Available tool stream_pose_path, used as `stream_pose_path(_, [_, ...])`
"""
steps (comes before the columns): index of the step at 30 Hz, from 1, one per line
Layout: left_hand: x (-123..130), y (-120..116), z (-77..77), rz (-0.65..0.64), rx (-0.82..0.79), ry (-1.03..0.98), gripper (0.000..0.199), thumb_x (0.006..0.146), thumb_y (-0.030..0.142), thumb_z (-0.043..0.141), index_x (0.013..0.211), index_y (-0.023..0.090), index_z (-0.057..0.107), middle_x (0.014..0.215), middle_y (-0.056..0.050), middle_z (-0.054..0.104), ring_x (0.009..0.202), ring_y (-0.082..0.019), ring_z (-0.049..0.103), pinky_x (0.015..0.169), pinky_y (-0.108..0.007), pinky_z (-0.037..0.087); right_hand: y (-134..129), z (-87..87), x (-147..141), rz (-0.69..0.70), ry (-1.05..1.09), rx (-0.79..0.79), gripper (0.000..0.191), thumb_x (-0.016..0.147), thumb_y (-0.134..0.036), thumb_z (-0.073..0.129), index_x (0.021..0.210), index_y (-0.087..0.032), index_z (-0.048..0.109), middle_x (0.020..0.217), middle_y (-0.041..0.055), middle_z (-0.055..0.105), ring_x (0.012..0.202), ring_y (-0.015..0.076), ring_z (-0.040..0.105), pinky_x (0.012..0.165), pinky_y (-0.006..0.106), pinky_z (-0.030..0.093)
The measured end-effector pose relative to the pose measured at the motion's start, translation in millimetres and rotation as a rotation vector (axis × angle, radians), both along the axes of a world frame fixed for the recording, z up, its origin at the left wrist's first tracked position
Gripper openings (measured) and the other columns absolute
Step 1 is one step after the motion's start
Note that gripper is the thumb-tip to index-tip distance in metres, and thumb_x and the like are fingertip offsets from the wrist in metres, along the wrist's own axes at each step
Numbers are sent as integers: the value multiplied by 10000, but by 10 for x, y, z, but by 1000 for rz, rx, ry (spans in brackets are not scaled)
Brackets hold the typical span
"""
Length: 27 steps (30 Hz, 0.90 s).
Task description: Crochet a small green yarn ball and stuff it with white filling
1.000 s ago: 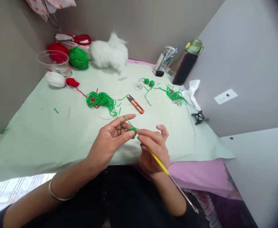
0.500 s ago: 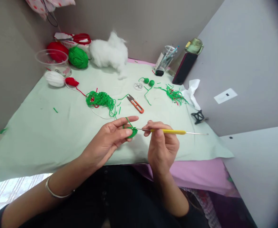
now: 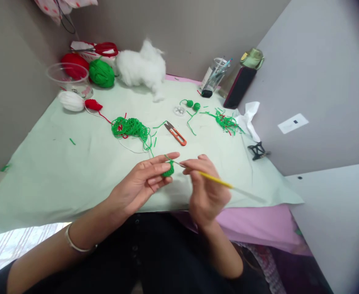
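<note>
A small green crochet piece (image 3: 168, 170) is pinched between the thumb and fingers of my left hand (image 3: 144, 175), whose index finger reaches out above it. Green yarn runs from that hand back to a loose tangle of green yarn (image 3: 132, 128) on the table. My right hand (image 3: 208, 190) grips a crochet hook (image 3: 216, 179) by its yellow handle, like a pen. The hook's thin metal tip meets the top edge of the piece; its far end is blurred. Beyond my hands lie orange thread snips (image 3: 177, 134).
Two small green crochet balls (image 3: 196, 106) and yarn scraps (image 3: 226, 122) lie farther back. Along the rear stand a clear tub (image 3: 67, 74), a green yarn ball (image 3: 101, 73), white stuffing (image 3: 141, 67), a pen cup (image 3: 214, 77), and a phone (image 3: 239, 87) leaning on a bottle (image 3: 253, 58).
The hook has tilted, its rear end swinging down. My left hand has turned the crochet piece more upright, and its index finger has dropped slightly.
</note>
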<state>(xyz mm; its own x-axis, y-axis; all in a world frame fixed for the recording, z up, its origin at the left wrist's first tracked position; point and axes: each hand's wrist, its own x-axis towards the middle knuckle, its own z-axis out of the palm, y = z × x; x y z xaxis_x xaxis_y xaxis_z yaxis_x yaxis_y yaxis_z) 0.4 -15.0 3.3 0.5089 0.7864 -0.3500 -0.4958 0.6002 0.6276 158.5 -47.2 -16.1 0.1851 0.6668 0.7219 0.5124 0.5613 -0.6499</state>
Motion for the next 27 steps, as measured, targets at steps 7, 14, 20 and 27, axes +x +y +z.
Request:
stream_pose_path(7, [-3, -32, 20, 31, 288, 191, 324, 826, 232, 821, 1148, 265, 806, 944, -13, 708, 844, -123, 611, 734, -214, 485, 5, 90, -30, 256, 382, -250, 143, 996, -286, 620, 1001, -265, 762, 925, 18, 771, 790, 160, 688, 752, 333, 573])
stream_pose_path(14, [-84, -18, 21, 17, 422, 290, 293, 890, 291, 750, 1179, 285, 795, 937, -19, 636, 873, -152, 561, 687, -225, 433, 56, 42, 25, 309, 540, -341, 183, 1023, -367, 560, 982, -238, 682, 858, 18, 741, 706, 144, 661, 717, 330, 578])
stream_pose_path(20, [-104, -13, 4, 35, 509, 350, 305, 889, 263, 754, 1190, 301, 784, 922, -5, 626, 896, -148, 556, 833, -244, 453, -15, 99, 20, 214, 339, -255, 169, 1046, -282, 518, 1002, -251, 679, 887, -2, 771, 680, 131, 669, 907, 404, 574])
stream_pose_path(27, [-59, -31, 38, 118, 594, 547, 335, 853, 199, 742, 1182, 253, 775, 833, 5, 571, 775, -143, 513, 741, -261, 434, -77, 69, -9, 62, -70, -16, 201, 1038, -200, 488, 1105, -283, 658, 945, -18, 790, 660, 142, 709, 1091, 542, 446])
